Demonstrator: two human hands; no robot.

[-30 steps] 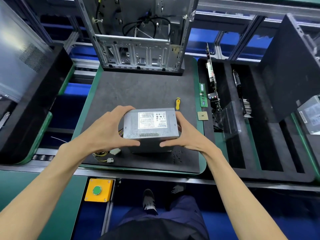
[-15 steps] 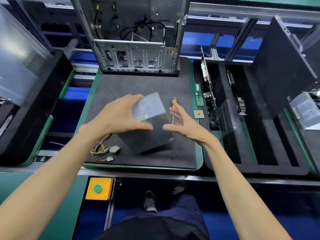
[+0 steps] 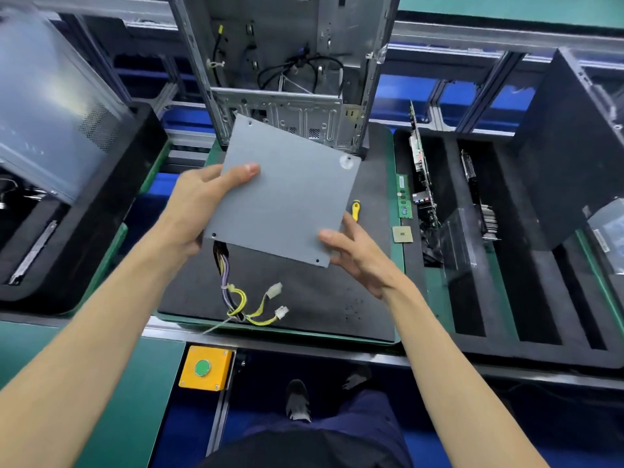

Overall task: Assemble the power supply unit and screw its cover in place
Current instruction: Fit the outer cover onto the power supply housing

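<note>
The computer case (image 3: pixel 287 72) is cut off at the top edge.

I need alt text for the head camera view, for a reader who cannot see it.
Two bare hands hold a grey power supply unit above a dark mat, its plain flat side facing the camera, with the left hand and right hand at opposite edges. Its cable bundle hangs down; an open computer case stands behind.
</note>
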